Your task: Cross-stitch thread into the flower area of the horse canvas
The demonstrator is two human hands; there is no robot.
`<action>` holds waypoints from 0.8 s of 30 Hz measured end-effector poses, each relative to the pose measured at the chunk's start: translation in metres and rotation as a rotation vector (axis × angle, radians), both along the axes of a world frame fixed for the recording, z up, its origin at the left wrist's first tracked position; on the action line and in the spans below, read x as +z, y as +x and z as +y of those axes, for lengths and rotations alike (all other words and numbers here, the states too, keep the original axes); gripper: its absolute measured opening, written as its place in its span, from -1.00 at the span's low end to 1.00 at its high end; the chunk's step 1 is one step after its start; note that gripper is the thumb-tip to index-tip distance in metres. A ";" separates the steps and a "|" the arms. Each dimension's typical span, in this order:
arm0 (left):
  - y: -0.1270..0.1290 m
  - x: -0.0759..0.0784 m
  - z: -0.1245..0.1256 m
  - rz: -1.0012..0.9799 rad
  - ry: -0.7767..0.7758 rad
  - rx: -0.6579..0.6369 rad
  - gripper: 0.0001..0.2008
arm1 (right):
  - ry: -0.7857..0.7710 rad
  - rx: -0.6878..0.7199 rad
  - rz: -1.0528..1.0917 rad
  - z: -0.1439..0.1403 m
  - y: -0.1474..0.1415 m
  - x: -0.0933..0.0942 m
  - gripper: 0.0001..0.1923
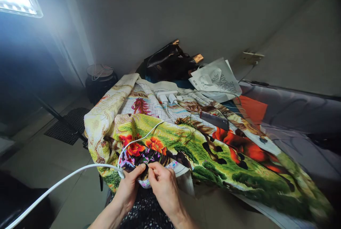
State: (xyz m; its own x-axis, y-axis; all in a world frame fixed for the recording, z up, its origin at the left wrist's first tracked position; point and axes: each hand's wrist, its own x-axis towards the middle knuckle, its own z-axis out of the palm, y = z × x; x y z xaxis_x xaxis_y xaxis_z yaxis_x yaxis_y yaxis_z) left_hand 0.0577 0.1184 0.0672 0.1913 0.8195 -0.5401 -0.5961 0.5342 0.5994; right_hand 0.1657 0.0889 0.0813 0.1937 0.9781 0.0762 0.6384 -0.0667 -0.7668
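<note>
A large cross-stitch cloth [202, 143] with horses, green grass and orange flowers lies draped over a table and into my lap. My left hand [129, 186] pinches the near edge of the cloth by the flower patch. Close beside it, my right hand [163, 184] has its fingertips pressed together at the cloth, holding a thin green thread [157, 158]; a needle is too small to make out. Both hands almost touch at the fingertips.
A white cable [80, 170] runs from bottom left over the cloth to white chargers [167, 97]. A dark phone [214, 120] lies on the cloth. Behind are a black bag [167, 62], a white printed bag [215, 78], a dark pot [100, 80] on the floor and a grey sofa [298, 115].
</note>
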 end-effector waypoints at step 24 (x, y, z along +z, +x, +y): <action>0.002 -0.003 0.003 -0.059 -0.085 0.075 -0.81 | -0.049 0.073 0.309 0.001 0.010 -0.001 -0.74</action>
